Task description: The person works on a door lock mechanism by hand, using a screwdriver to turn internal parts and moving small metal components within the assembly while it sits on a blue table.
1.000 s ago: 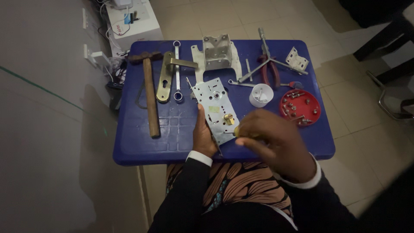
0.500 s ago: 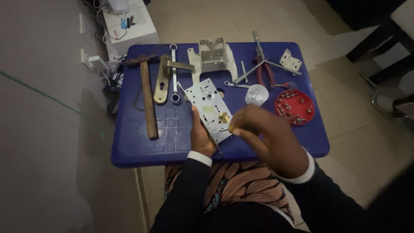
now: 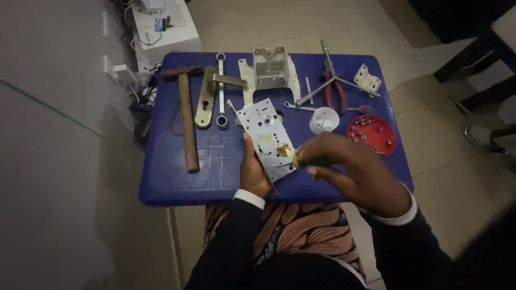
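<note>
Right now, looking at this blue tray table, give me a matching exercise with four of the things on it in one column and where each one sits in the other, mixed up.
Things:
1. hammer
2. red lid
3. silver lock case
4. pliers

Places:
A. far edge of the blue tray table, right of the middle
B. left part of the tray, handle pointing toward the person
C. middle, steadied by the left hand
D. right side, holding small screws

Pairs: 1-B, 2-D, 3-C, 4-A
</note>
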